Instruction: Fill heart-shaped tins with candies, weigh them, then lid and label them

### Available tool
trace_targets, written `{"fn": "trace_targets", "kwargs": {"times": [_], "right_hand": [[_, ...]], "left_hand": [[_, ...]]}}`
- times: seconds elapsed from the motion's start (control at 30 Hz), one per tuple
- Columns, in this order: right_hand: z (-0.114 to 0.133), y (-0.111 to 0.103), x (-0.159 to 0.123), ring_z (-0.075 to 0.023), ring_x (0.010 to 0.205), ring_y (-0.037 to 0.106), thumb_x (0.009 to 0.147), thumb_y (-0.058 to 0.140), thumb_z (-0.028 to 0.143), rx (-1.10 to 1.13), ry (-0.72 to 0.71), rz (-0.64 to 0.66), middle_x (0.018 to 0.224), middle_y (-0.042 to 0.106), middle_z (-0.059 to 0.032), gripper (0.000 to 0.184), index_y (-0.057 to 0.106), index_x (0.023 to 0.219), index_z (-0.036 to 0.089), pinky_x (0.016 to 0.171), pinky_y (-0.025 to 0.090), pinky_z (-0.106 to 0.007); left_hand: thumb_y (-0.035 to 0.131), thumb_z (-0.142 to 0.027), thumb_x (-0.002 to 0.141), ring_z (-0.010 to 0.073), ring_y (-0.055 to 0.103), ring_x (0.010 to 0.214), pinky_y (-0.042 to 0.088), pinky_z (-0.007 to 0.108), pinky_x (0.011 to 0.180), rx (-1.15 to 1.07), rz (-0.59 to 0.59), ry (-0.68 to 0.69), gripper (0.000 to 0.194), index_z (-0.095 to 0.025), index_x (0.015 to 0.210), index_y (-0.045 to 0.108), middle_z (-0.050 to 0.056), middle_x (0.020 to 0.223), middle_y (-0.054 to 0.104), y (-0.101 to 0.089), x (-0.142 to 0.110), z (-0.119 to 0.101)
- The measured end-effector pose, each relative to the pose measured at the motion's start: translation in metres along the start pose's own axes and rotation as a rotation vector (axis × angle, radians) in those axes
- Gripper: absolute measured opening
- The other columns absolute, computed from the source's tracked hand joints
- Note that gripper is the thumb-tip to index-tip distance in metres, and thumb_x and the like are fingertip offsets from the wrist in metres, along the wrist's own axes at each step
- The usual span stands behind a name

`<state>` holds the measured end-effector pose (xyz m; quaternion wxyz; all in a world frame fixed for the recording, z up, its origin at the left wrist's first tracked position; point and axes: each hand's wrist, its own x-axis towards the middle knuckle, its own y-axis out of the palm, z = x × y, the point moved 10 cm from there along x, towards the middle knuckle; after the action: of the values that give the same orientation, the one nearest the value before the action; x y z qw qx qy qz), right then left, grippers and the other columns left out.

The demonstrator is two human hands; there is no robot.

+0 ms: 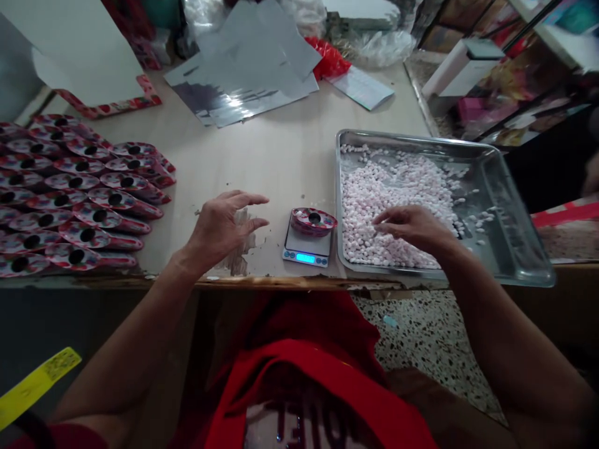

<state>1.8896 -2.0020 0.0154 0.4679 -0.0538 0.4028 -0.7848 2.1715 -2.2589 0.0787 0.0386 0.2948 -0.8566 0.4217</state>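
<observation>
My left hand [223, 224] hovers over the table just left of a small digital scale [307, 248], fingers curved and apart, holding nothing. On the scale sits a round red patterned container [314, 221] with a dark hole in its middle. My right hand [412, 226] reaches into a metal tray [510, 249] of small pink and white candies [374, 187]. Its fingers are bunched down among the candies, and what they pinch is hidden.
Rows of several red patterned containers [70, 199] cover the table's left side. Silver sheets [248, 68] lie at the back, beside a red bag [330, 59] and a white packet [362, 87]. Shelving [496, 68] stands to the right.
</observation>
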Motion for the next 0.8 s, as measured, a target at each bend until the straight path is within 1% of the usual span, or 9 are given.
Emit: {"fn": "trace_targets", "kwargs": {"times": [0.07,0.13,0.23,0.33,0.47,0.53,0.6,0.73,0.8], "right_hand": [[0.0,-0.006,-0.002,-0.0152,0.061,0.057,0.073,0.076,0.048,0.051,-0.008,-0.011,0.068,0.069,-0.0022,0.027,0.079,0.079,0.021,0.058,0.043,-0.029],[0.001,-0.01,-0.005,-0.015,0.06,0.058,0.07,0.077,0.04,0.124,0.005,-0.06,0.067,0.07,-0.0028,0.019,0.078,0.074,0.021,0.058,0.044,-0.029],[0.0,-0.011,-0.011,-0.0141,0.055,0.057,0.066,0.078,0.035,0.275,0.043,-0.152,0.064,0.069,-0.0024,0.015,0.078,0.073,0.021,0.054,0.046,-0.03],[0.001,-0.012,-0.017,-0.0137,0.053,0.056,0.063,0.08,0.03,0.344,0.06,-0.202,0.061,0.068,-0.0019,0.011,0.077,0.069,0.022,0.052,0.047,-0.029],[0.01,-0.017,-0.023,-0.0135,0.052,0.056,0.062,0.08,0.026,0.408,0.053,-0.234,0.058,0.067,-0.0015,0.007,0.076,0.067,0.022,0.05,0.046,-0.029],[0.025,-0.014,-0.024,-0.0129,0.052,0.056,0.062,0.08,0.025,0.456,0.021,-0.214,0.06,0.067,-0.0013,0.007,0.076,0.067,0.022,0.05,0.046,-0.028],[0.047,-0.005,-0.022,-0.0122,0.053,0.056,0.062,0.079,0.024,0.505,-0.021,-0.155,0.062,0.068,-0.0012,0.008,0.076,0.068,0.021,0.05,0.046,-0.027],[0.102,0.023,-0.015,-0.0105,0.053,0.054,0.064,0.077,0.021,0.575,-0.119,-0.006,0.059,0.064,0.0009,0.007,0.075,0.071,0.019,0.049,0.043,-0.024],[0.128,0.035,-0.009,-0.0094,0.052,0.052,0.066,0.075,0.02,0.568,-0.177,0.054,0.057,0.062,0.0024,0.007,0.075,0.073,0.018,0.048,0.04,-0.023]], "left_hand": [[0.084,-0.041,0.089,0.0236,0.075,0.105,0.06,0.039,0.1,-0.083,-0.002,-0.052,0.036,-0.024,0.12,0.079,0.006,0.115,0.081,0.007,-0.001,0.003],[0.087,-0.037,0.087,0.0224,0.076,0.101,0.06,0.038,0.099,-0.138,-0.006,-0.065,0.036,-0.024,0.119,0.08,0.006,0.111,0.081,0.017,0.001,0.0],[0.086,-0.033,0.088,0.0207,0.076,0.098,0.06,0.036,0.095,-0.167,-0.027,-0.05,0.027,-0.024,0.112,0.081,0.005,0.106,0.082,0.028,0.008,-0.011],[0.084,-0.034,0.09,0.0189,0.075,0.091,0.059,0.033,0.088,-0.185,-0.048,-0.036,0.017,-0.022,0.102,0.081,0.004,0.098,0.081,0.033,0.018,-0.023],[0.085,-0.029,0.089,0.0179,0.073,0.087,0.057,0.032,0.084,-0.175,0.011,-0.003,0.01,-0.021,0.093,0.081,0.003,0.094,0.08,0.039,0.028,-0.036],[0.084,-0.027,0.089,0.0178,0.072,0.086,0.056,0.033,0.084,-0.153,0.047,-0.003,0.006,-0.022,0.092,0.082,0.003,0.094,0.079,0.043,0.032,-0.038],[0.084,-0.025,0.089,0.0183,0.071,0.088,0.055,0.034,0.086,-0.127,0.061,-0.003,0.004,-0.023,0.091,0.083,0.003,0.095,0.077,0.048,0.035,-0.041],[0.085,-0.022,0.087,0.0208,0.07,0.098,0.055,0.037,0.093,-0.111,0.094,0.025,0.004,-0.024,0.09,0.084,0.004,0.098,0.075,0.061,0.039,-0.052],[0.083,-0.023,0.089,0.0212,0.07,0.1,0.056,0.037,0.095,-0.129,0.09,0.045,0.005,-0.025,0.094,0.085,0.005,0.101,0.075,0.061,0.039,-0.058]]}}
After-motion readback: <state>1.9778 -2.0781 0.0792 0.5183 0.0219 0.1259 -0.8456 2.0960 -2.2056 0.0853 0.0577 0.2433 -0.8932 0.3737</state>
